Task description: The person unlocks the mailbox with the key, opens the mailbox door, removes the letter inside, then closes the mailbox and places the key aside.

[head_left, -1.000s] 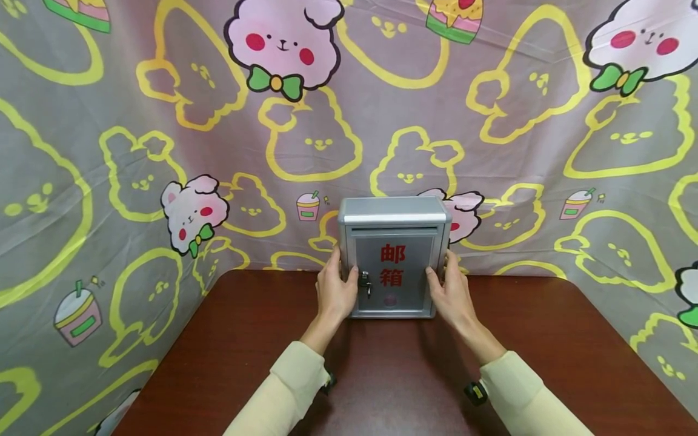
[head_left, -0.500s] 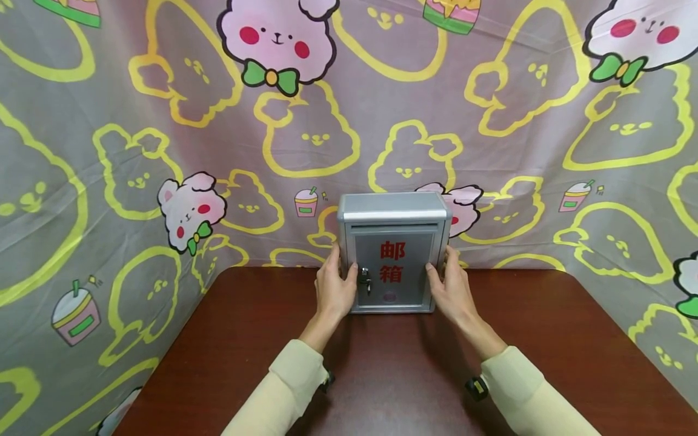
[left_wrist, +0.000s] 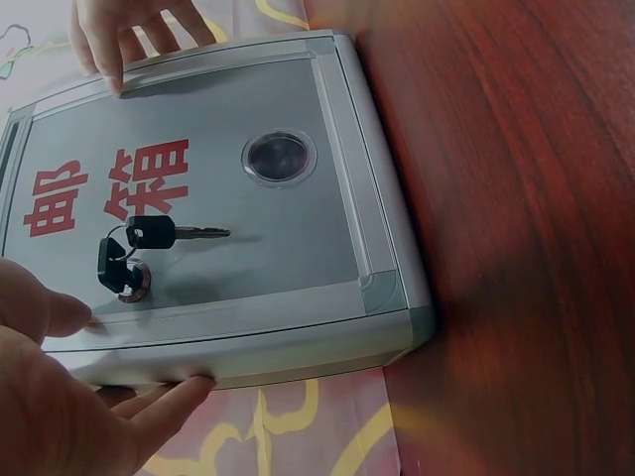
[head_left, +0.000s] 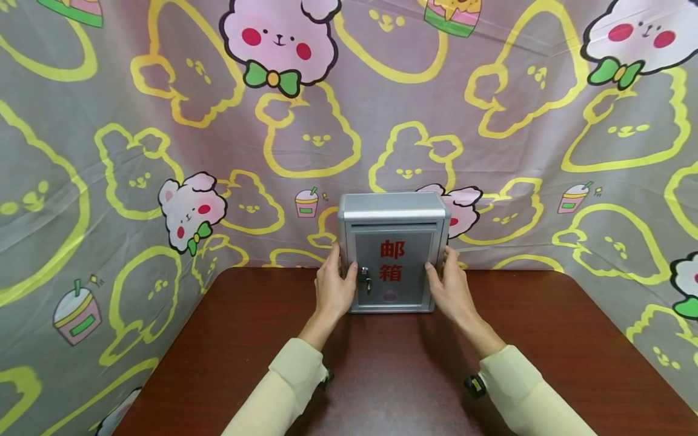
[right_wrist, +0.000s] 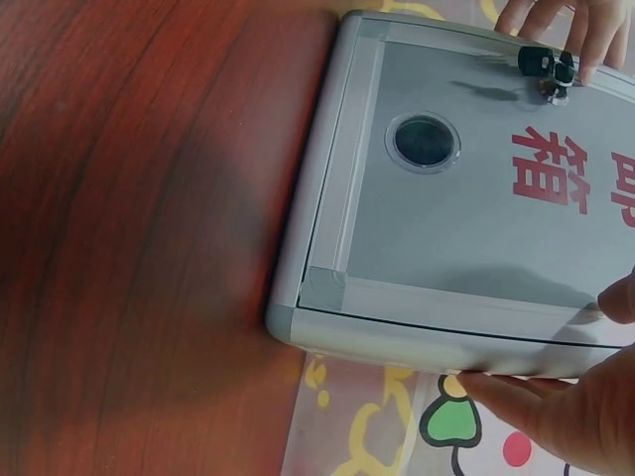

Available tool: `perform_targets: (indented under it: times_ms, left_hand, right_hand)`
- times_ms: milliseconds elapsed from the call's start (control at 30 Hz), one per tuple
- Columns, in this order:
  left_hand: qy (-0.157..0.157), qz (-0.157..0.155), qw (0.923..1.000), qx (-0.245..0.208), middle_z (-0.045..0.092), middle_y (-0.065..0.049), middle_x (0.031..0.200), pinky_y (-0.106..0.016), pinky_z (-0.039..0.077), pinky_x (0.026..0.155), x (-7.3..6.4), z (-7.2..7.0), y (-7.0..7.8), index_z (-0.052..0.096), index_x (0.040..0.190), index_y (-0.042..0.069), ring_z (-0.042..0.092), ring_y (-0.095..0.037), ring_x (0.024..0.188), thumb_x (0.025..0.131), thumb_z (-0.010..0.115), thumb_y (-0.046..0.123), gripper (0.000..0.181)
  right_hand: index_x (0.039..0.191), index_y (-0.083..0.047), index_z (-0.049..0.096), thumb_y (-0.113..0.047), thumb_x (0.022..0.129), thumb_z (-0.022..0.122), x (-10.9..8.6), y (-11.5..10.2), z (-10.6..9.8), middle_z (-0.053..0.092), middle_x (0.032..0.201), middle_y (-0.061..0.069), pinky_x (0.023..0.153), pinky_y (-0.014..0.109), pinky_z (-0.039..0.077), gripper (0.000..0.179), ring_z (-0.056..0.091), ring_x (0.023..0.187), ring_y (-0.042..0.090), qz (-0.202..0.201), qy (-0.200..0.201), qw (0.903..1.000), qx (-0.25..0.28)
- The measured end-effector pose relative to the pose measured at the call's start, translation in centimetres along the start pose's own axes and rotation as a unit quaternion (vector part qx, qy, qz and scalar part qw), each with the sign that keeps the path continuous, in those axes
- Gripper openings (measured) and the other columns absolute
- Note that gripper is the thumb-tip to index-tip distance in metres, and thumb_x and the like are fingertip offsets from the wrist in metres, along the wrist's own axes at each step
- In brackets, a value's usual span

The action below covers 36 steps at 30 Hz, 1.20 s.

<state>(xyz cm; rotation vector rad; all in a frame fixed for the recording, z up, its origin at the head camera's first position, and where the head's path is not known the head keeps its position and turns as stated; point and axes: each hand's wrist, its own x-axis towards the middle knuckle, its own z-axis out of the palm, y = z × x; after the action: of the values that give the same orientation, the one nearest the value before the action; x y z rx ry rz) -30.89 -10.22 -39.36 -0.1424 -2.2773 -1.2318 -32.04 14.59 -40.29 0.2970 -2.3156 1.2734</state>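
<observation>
A silver-grey metal mailbox (head_left: 403,266) with red characters stands upright on the table's far part. My left hand (head_left: 334,290) grips its left side, thumb on the front frame and fingers round the side. On the opposite side my right hand (head_left: 454,287) holds it in the same way. Two black-headed keys (left_wrist: 151,233) hang on a ring at the door lock (left_wrist: 135,283), one of them in the lock, close to my left thumb. Low on the door is a round window (right_wrist: 424,141). The mailbox's back is hidden.
The reddish-brown wooden table (head_left: 382,375) has rounded far corners. A patterned curtain (head_left: 305,133) with cartoon animals hangs right behind the mailbox and along both sides of the table. Dark wrist devices (head_left: 475,386) sit below the cream sleeves (head_left: 297,366).
The head view has shifted slightly, moving the whole scene a little up in the frame. Both hands keep their hold on the mailbox, which stays in place.
</observation>
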Motion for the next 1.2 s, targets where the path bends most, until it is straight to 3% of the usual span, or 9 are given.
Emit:
perform_targets:
  times_ms: [333,500,667,833,1033,1200]
  left_hand:
    - [0.017,0.012,0.9997,0.009,0.062,-0.015,0.14,-0.058,0.053,0.095,0.3,0.1,-0.2,0.045,0.156,0.017,0.066,-0.034,0.119,0.097,0.069,0.021,0.064]
    - [0.012,0.018,0.9998,0.006,0.063,-0.013,0.139,-0.054,0.056,0.09,0.5,-0.3,-0.4,0.046,0.155,0.014,0.069,-0.032,0.112,0.096,0.069,0.022,0.064]
    - [-0.001,0.022,0.9997,0.011,0.062,-0.011,0.139,-0.051,0.056,0.091,0.9,-0.8,-0.6,0.048,0.154,0.012,0.068,-0.033,0.113,0.096,0.069,0.023,0.063]
    - [-0.007,0.033,0.9993,0.016,0.065,-0.01,0.133,-0.045,0.059,0.087,1.1,-1.6,-0.6,0.055,0.146,0.009,0.069,-0.028,0.105,0.096,0.068,0.019,0.053]
    - [-0.015,0.055,0.9982,0.02,0.069,-0.009,0.123,-0.044,0.058,0.083,1.7,-2.7,-0.3,0.063,0.134,0.007,0.07,-0.024,0.099,0.096,0.067,0.015,0.039]
    - [-0.031,0.076,0.9966,-0.005,0.071,-0.011,0.117,-0.043,0.061,0.081,2.9,-4.0,0.0,0.068,0.123,0.004,0.072,-0.024,0.093,0.095,0.066,0.009,0.028]
  right_hand:
    - [0.147,0.006,0.034,-0.008,0.101,0.058,0.2,0.2,0.1,0.06,0.128,0.034,0.099,0.057,0.048,0.054,0.061,0.114,0.045,-0.017,-0.001,0.9998,-0.011]
    - [0.146,0.009,0.036,-0.009,0.1,0.06,0.4,0.2,-0.1,0.059,0.127,0.034,0.101,0.059,0.046,0.054,0.059,0.115,0.048,-0.034,0.0,0.9986,-0.039]
    - [0.142,0.011,0.04,-0.009,0.099,0.062,0.5,-0.1,-0.7,0.057,0.121,0.031,0.096,0.059,0.048,0.053,0.058,0.109,0.047,-0.059,0.003,0.996,-0.068]
    - [0.146,0.009,0.037,-0.012,0.1,0.061,0.2,-0.4,-1.4,0.054,0.126,0.029,0.097,0.061,0.047,0.056,0.058,0.113,0.047,-0.052,-0.023,0.9931,-0.103]
    - [0.152,0.004,0.034,-0.02,0.101,0.059,-0.5,-1.2,-2.8,0.049,0.142,0.028,0.092,0.071,0.047,0.061,0.056,0.121,0.05,-0.019,-0.067,0.9791,-0.191]
    - [0.146,0.003,0.043,-0.022,0.098,0.062,-1.2,-2.0,-3.7,0.058,0.126,0.025,0.073,0.066,0.054,0.058,0.064,0.104,0.046,-0.035,-0.079,0.9569,-0.277]
